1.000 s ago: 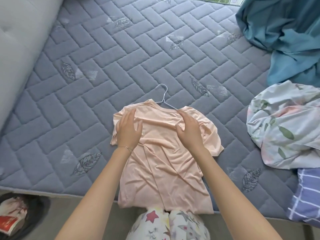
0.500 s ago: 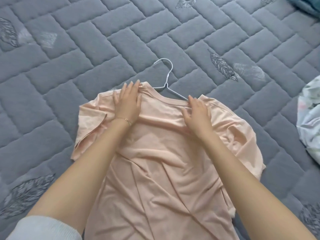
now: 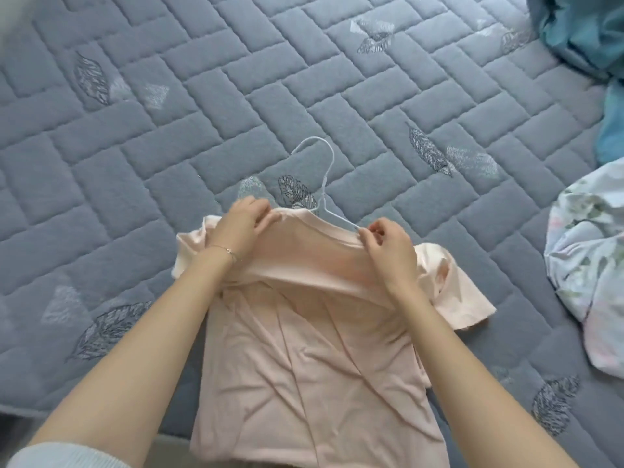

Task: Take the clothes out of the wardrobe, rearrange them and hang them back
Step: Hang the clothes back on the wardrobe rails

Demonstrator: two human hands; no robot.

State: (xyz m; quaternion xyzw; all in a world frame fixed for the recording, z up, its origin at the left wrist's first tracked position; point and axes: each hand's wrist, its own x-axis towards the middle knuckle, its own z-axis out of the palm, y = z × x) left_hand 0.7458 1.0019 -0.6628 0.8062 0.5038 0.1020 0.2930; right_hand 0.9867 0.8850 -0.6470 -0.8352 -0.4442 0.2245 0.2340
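On the grey quilted bed [image 3: 135, 163], our left hand [image 3: 243, 226] pinches the left side of the neckline of the pale peach short-sleeved T-shirt [image 3: 304, 359], which lies with its hem at the bed's near edge. The thin white wire hanger [image 3: 323, 192] sticks out of the neck, its hook on the quilt. Our right hand [image 3: 388, 248] pinches the neckline's right side beside the hanger's arm. Further right lie a floral cloth [image 3: 591, 282] and a teal cloth [image 3: 587, 35].
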